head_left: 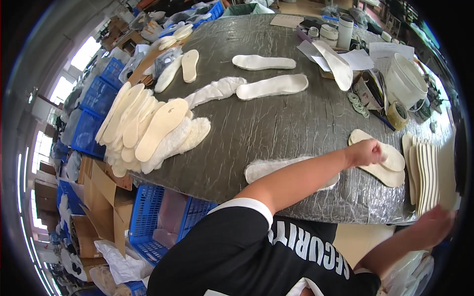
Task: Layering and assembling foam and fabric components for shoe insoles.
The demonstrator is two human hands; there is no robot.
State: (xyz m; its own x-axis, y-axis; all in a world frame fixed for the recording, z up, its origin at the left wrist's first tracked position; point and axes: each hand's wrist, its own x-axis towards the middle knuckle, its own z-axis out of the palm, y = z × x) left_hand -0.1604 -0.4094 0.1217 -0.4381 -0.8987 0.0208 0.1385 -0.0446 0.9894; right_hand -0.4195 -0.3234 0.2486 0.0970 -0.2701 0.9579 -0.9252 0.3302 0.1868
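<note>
At the right of the table, my left hand (368, 152) is closed, pinching the edge of a cream insole (393, 159). That insole lies over a larger insole (380, 173) on the table. Farther right and nearer, my right hand (437, 224) closes on the lower end of a pale, flat insole-like piece (448, 172); its fingers are partly blurred at the picture's rim. Between the hands stands a row of cream insoles (423, 170). Under my left forearm lies a fluffy white insole (264, 168), partly hidden by the arm.
A heap of insoles (148, 126) covers the table's left side. White insoles (274, 87) lie mid-table. A white bucket (406, 79), tape roll (397, 114) and jars (328, 34) stand at the far right. Blue crates (148, 212) and cardboard boxes (98, 197) sit below the left edge.
</note>
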